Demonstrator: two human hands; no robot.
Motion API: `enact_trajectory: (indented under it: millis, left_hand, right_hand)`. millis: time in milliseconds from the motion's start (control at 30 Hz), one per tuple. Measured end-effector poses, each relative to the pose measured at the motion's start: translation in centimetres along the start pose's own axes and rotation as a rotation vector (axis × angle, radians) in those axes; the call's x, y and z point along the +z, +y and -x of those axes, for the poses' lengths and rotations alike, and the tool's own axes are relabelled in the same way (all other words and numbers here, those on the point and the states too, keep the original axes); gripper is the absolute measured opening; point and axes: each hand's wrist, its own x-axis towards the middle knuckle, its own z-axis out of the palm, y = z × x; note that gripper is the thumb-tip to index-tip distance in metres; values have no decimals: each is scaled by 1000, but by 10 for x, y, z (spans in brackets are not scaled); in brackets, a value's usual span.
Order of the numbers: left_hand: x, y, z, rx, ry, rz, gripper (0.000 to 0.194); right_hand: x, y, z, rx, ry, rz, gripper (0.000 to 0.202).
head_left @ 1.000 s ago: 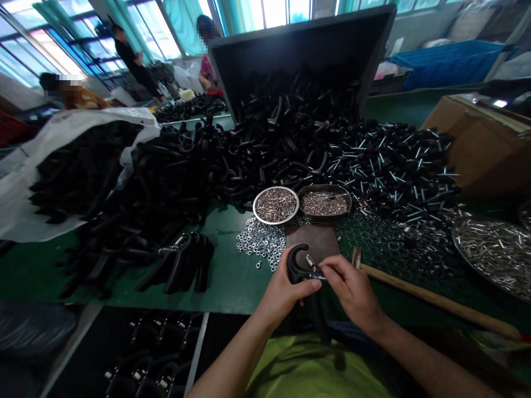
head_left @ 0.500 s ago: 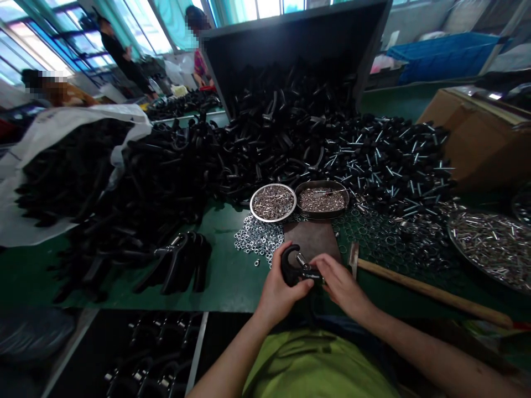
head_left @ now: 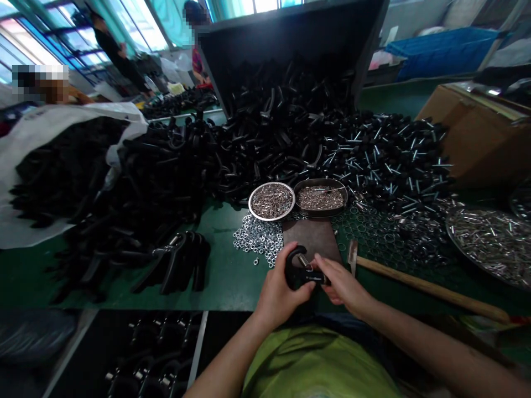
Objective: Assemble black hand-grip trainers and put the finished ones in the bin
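My left hand (head_left: 277,293) is wrapped round the curved end of a black hand grip strengthener (head_left: 312,277), with the thumb along its near side. A coiled metal spring (head_left: 303,261) shows inside the curve. At the other end my right hand (head_left: 345,284) closes its fingers on the handle, thumb and forefinger by the spring's lower end. Whether the right fingertips also hold a small part is hidden. Just beyond the hands lies a flat brown plate (head_left: 311,237). A hammer (head_left: 415,276) with a wooden handle rests to the right of them.
Loose nuts (head_left: 259,237) lie behind a round dish of pins (head_left: 271,202) and an oval tin of small metal parts (head_left: 321,199). Black handles (head_left: 257,149) are heaped behind, knobs with bolts (head_left: 385,155) at right. Finished-looking grips (head_left: 178,260) stand left. People work beyond.
Both hands and the grip strengthener have shifted slightly right in the view. The right fingers sit a little differently around the handle end.
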Motion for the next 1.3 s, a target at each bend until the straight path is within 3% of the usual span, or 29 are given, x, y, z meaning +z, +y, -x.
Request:
enact_trajectory:
  millis: [67,133,200,300,333,367,467,533,567,667,700,733,833,867,933,1033,1167,1233,1300]
  left_hand:
    - [1,-1,-1,-88,-20,141,71]
    - [3,-1,-1,-162,-34,229,68]
    - [5,-1,-2,-145,-3,185,70]
    - [4,-2,-2,-51,47,48,74]
    - [4,-2,-3,-48,36,49,74]
    - [4,-3,-3,-66,21,81,73]
    - [4,-6,-5,-166,-25,238,69]
    - [6,-6,-4,-173,-23,249,69]
    - [6,-6,-4,-145,-7,212,71]
    - [6,-3,-4,-45,31,59,75]
    - [6,-3,-4,-36,26,43,75]
    - [5,-2,-4,-38,17,52,75]
    - [4,-2,-5,-62,4,122,74]
    - [3,-2,-5,-64,3,127,75]
    - [3,-1,-4,-53,12,102,76]
    - [1,1,-2,-30,0,54,77]
    - [1,3,1,-22,-105,-1,76]
    - [3,2,4,-25,-104,-24,75]
    - [6,0,6,-28,-46,-13,75]
  right_hand:
    - [-4,0,0,-374,134,182,38]
    - [-4,0,-1,-579,200,265,34]
    - [-2,1,-4,-445,187,203,39]
    - [0,2,-6,33,-4,29,53]
    - [-1,2,-6,102,-54,13,55]
    - [-2,2,-4,82,-63,32,55]
    - [-5,1,0,-320,113,178,45]
    - [-5,1,0,-452,207,187,42]
    - [-5,2,-1,-386,198,151,43]
    - [-3,4,-5,13,29,20,53]
    - [-3,4,-5,52,-9,17,54]
    - [-4,4,-4,5,-9,43,52]
    - [-6,3,0,-356,146,168,42]
    - [-6,3,1,-391,173,168,42]
    - [-6,1,1,-247,108,71,45]
    - [-7,-6,-3,56,-146,-110,55]
    - [-7,-13,-8,67,-371,-149,52]
    - [-3,-13,-8,0,-342,-73,46]
    - [3,-13,-6,-120,-162,58,38]
